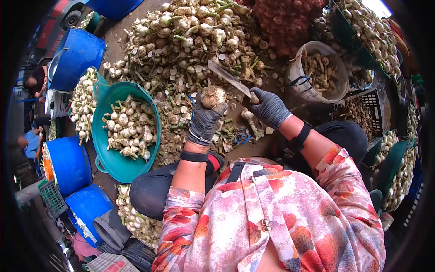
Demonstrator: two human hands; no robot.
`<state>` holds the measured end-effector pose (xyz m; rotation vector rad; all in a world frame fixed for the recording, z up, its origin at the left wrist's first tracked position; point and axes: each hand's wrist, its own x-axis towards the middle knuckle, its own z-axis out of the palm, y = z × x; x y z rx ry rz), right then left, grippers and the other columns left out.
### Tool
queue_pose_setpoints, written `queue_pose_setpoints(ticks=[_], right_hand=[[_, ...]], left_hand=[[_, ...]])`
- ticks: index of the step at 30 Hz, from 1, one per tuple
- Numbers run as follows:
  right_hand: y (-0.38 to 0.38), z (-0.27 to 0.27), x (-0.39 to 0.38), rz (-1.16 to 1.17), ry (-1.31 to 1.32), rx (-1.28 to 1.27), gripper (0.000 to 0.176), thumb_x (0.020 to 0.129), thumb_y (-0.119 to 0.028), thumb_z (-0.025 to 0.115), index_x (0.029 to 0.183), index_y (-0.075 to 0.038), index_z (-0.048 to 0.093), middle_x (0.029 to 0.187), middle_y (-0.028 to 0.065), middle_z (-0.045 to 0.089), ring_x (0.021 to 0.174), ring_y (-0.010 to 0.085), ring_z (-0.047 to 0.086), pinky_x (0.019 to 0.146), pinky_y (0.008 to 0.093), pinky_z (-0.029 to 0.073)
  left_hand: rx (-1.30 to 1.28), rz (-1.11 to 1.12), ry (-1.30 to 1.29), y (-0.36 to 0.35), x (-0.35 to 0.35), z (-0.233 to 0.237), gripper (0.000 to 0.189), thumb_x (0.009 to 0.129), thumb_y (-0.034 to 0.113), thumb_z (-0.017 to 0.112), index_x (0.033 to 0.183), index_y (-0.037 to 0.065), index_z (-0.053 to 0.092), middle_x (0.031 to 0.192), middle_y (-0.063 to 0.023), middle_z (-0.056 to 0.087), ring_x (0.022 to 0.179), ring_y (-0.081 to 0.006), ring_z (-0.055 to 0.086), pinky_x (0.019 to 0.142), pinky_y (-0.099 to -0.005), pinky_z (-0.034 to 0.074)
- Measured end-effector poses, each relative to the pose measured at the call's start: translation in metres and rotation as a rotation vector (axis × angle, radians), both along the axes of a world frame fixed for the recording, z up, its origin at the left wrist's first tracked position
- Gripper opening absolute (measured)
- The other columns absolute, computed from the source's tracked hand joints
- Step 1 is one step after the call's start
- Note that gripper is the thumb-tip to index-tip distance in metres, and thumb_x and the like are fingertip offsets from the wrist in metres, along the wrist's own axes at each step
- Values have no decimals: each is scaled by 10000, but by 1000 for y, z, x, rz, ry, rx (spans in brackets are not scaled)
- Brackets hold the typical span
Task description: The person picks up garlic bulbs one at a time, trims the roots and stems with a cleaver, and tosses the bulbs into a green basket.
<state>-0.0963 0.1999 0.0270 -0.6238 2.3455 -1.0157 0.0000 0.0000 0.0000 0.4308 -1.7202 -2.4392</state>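
My left hand [205, 119], in a dark grey glove, is closed around a garlic bulb [213, 97] whose root side faces up. My right hand [270, 109], gloved the same way, grips the handle of a knife [230, 80]. The blade points up and to the left, just beyond the bulb and apart from it. In front of both hands lies a large heap of garlic bulbs [190, 36], some with green stems. Cut stems and scraps [174, 111] cover the ground around my left hand. A loose bulb with its stem [249, 117] lies between my hands.
A teal tub [100, 149] with trimmed garlic stands to the left. At the right is a white bucket [302, 68] with stems, near a black crate [372, 109]. A red mesh sack [285, 22] stands at the back. Blue barrels [68, 158] and other people [34, 140] are farther left.
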Motion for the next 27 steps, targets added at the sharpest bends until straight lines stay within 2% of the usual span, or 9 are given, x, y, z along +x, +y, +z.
queue_pose_setpoints(ticks=[2, 4, 7, 13, 16, 18, 24, 25, 27], right_hand=[[3, 36, 5, 147, 191, -5, 330, 775, -305, 676, 1037, -117, 607, 861, 183, 659, 809, 353, 648, 709, 433, 512], [-1, 33, 4, 299, 264, 91, 286, 778, -290, 660, 1004, -121, 608, 821, 171, 652, 776, 360, 644, 672, 445, 508], [-5, 36, 10, 397, 316, 94, 227, 762, -252, 654, 947, -129, 607, 764, 146, 639, 733, 358, 637, 623, 448, 503], [-8, 15, 16, 440, 264, 176, 255, 772, -274, 643, 998, -157, 625, 776, 138, 663, 743, 346, 657, 610, 458, 506], [-8, 4, 12, 422, 273, 252, 320, 690, -327, 711, 966, -188, 630, 747, 127, 651, 709, 342, 649, 622, 441, 510], [-2, -8, 12, 397, 288, 201, 326, 681, -369, 724, 928, -176, 636, 731, 132, 646, 720, 348, 649, 635, 441, 511], [2, -26, 5, 294, 257, 233, 294, 786, -319, 607, 1012, -133, 640, 849, 173, 677, 830, 361, 655, 718, 452, 517], [12, -78, -23, -2, 24, 276, 315, 779, -313, 613, 1022, -121, 669, 930, 196, 675, 908, 360, 648, 791, 430, 515], [26, -66, -40, 61, -37, 424, 331, 785, -312, 600, 1033, -102, 664, 980, 206, 665, 940, 362, 638, 819, 425, 506]], left_hand=[[-84, -94, 22, -1, 0, 12, 525, 827, 119, 702, 1282, 68, 446, 1213, -90, 563, 1120, -191, 550, 927, -323, 474], [-896, -235, 34, -17, 2, -32, 409, 912, 231, 570, 1283, 85, 478, 1243, -117, 554, 1155, -198, 538, 936, -353, 475], [-1121, -200, 149, -24, 9, -76, 443, 944, 320, 513, 1319, 87, 471, 1252, -121, 566, 1141, -235, 563, 915, -387, 488], [-527, -70, 37, -3, 20, -31, 533, 905, 261, 582, 1360, 49, 402, 1293, -130, 502, 1191, -267, 498, 1018, -389, 391], [-954, -184, 65, -9, 15, -21, 589, 874, 242, 614, 1376, 50, 373, 1345, -132, 451, 1236, -276, 460, 1063, -361, 349], [-807, -356, -78, -14, 35, -117, 591, 818, 263, 675, 1309, 56, 419, 1256, -131, 501, 1165, -284, 497, 1007, -387, 397], [-419, -41, -53, 12, 18, 2, 643, 664, 229, 799, 1176, 41, 457, 1061, -125, 546, 968, -250, 568, 871, -358, 469], [-748, -27, 38, 12, 23, 19, 688, 637, 248, 820, 1182, 45, 452, 1059, -125, 547, 961, -252, 572, 865, -359, 473], [-972, 41, 320, 19, 29, 72, 746, 634, 321, 827, 1205, 50, 431, 1043, -123, 557, 932, -262, 589, 819, -380, 498]])
